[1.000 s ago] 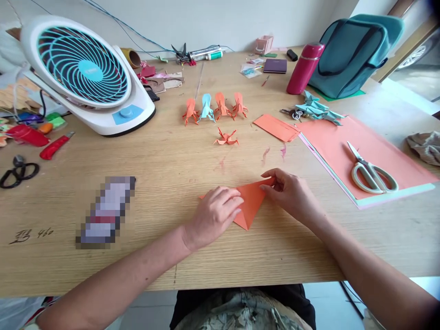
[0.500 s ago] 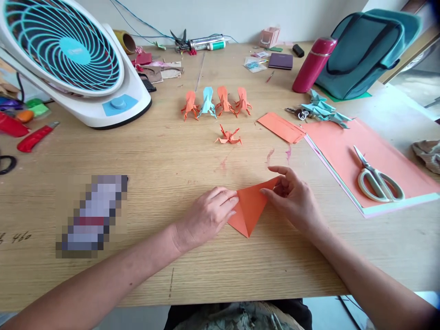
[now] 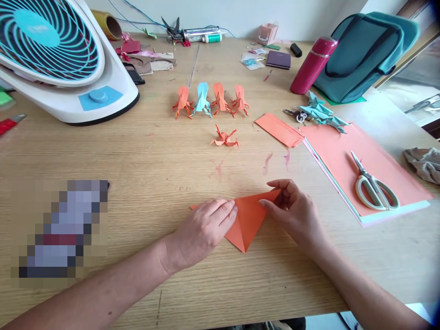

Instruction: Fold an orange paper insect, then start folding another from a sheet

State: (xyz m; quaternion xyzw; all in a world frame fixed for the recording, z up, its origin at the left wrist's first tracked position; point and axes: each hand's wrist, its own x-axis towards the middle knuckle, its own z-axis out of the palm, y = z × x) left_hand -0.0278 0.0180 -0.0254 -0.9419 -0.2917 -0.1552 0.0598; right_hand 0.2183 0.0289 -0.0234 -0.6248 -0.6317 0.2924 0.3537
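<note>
A folded sheet of orange paper [image 3: 249,220] lies on the wooden table in front of me, its creased point towards me. My left hand [image 3: 202,229] rests over the paper's left part, fingers close together and pressing it down; a thin orange corner sticks out beyond it. The left thumb is hidden. My right hand [image 3: 292,206] pinches the upper right corner between thumb and fingers, with the index finger arched above. Farther off stands a small orange folded-paper figure [image 3: 225,137]. Behind it is a row of several folded figures, including a light blue one [image 3: 202,98].
Scissors [image 3: 374,188] lie on stacked coloured sheets [image 3: 330,156] at the right. Near them are folded orange pieces [image 3: 278,129], blue paper figures [image 3: 323,112] and keys. A pink bottle [image 3: 314,64] and teal bag [image 3: 357,59] stand behind. At left are a fan [image 3: 103,98] and a blurred-out object [image 3: 65,229].
The camera view has shifted, so the fan and blurred-out object sit farther left. Both hands keep their hold on the orange paper; its left corner now shows past my left hand.
</note>
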